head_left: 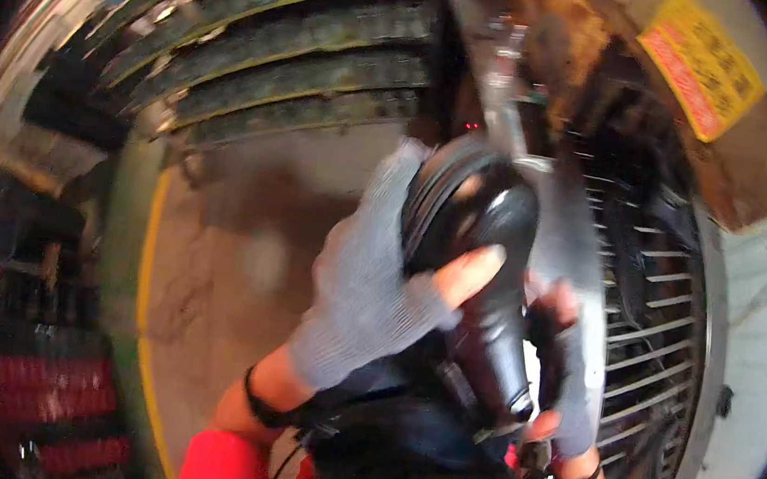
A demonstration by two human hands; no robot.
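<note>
My left hand [369, 285] – grey glove, bare thumb – is clamped round the upper part of the black tool [482, 278]. Its long axis runs up-down, nozzle low. Right hand [566, 371] grips its lower side, fingers curled.

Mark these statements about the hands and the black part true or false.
1. Both hands grip one black part. True.
2. The left hand wears a red glove. False: the glove is grey and fingerless; only the sleeves are red.
3. The right hand is at the part's lower right side. True.
4. The left thumb is tucked out of sight. False: it lies bare across the part's front.
5. A yellow label shows at upper right. True.
6. The floor has a blue line. False: the line is yellow.
</note>
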